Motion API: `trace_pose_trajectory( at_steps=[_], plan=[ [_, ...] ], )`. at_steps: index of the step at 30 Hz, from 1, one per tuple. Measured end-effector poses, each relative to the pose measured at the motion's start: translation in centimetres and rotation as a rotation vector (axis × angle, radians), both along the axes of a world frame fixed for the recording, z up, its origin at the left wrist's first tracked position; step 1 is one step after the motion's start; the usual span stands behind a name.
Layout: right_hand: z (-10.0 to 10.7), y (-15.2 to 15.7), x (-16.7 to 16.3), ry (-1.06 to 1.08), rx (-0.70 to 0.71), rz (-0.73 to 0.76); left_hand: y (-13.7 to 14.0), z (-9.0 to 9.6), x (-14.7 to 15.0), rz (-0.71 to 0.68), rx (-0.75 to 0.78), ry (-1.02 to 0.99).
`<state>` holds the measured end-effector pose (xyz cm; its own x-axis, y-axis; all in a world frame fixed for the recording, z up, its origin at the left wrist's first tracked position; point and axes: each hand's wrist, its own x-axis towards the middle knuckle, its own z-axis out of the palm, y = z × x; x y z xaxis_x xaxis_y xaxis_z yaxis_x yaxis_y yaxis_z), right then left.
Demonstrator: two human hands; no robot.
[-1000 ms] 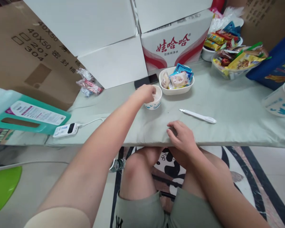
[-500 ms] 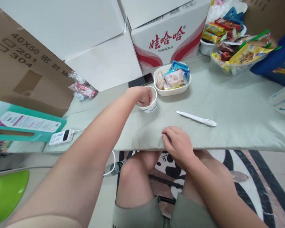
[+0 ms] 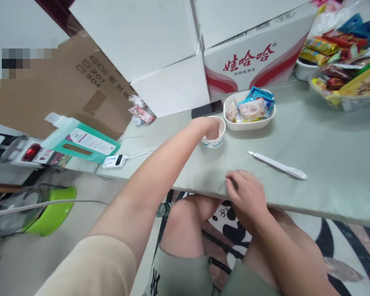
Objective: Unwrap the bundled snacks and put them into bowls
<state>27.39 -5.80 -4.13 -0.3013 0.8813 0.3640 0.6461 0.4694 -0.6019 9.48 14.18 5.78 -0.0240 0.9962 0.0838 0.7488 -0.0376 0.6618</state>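
Observation:
My left hand (image 3: 212, 128) reaches down into a small white paper cup (image 3: 217, 142) with a blue pattern; its fingertips are hidden inside, so what they hold does not show. Just right of the cup stands a white oval bowl (image 3: 249, 124) of wrapped snacks, some in blue packets. My right hand (image 3: 248, 191) rests at the table's front edge, its fingers loosely curled with nothing visible in them. Beyond it, on the cloth, lies a slim white pen-like tool (image 3: 277, 165), apart from both hands.
A dark phone (image 3: 207, 109) lies behind the cup, before white cartons (image 3: 249, 65). To the left are crumpled wrappers (image 3: 142, 113), a green jug (image 3: 83, 139) and a small white device (image 3: 114, 161) with a cable. Snack tubs (image 3: 342, 96) stand at the right.
The camera has turned left, so everything sits farther right in view and more of the left side shows. My left hand stays in the cup; my right hand stays at the table edge.

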Motion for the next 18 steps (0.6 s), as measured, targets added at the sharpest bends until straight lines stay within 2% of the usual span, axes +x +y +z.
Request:
trace_pose_trajectory(
  at_steps=[2, 3, 4, 5, 6, 7, 9, 12, 15, 18],
  plan=[
    [0.0, 0.0, 0.1, 0.010, -0.001, 0.001, -2.6, 3.0, -1.2, -0.038, -0.109, 0.144],
    [0.0, -0.1, 0.2, 0.016, 0.000, 0.001, -4.3, 4.2, -1.8, -0.012, -0.021, 0.186],
    [0.0, -0.1, 0.2, 0.021, 0.003, 0.004, -6.2, 5.2, -2.3, 0.067, 0.148, 0.158],
    [0.0, -0.1, 0.2, 0.024, 0.005, 0.009, -8.1, 5.6, -2.8, 0.151, 0.285, 0.074],
    [0.0, -0.1, 0.2, 0.023, 0.006, 0.014, -10.0, 5.6, -3.3, 0.211, 0.361, -0.039],
    [0.0, -0.2, 0.2, 0.018, 0.007, 0.016, -11.7, 5.1, -3.6, 0.256, 0.387, -0.171],
    [-0.2, -0.3, 0.2, -0.008, 0.009, 0.004, -14.2, 2.8, -4.0, 0.386, 0.400, -0.425],
    [-0.4, -0.4, 0.2, -0.066, 0.029, -0.021, -15.3, -1.8, -4.2, 0.595, 0.403, -0.681],
    [-0.3, -0.5, -0.1, -0.134, 0.046, -0.018, -14.8, -5.2, -4.7, 0.646, 0.344, -0.855],
    [-0.2, -0.5, -0.2, -0.204, 0.063, -0.013, -14.6, -7.1, -5.8, 0.635, 0.286, -0.979]
  ],
)
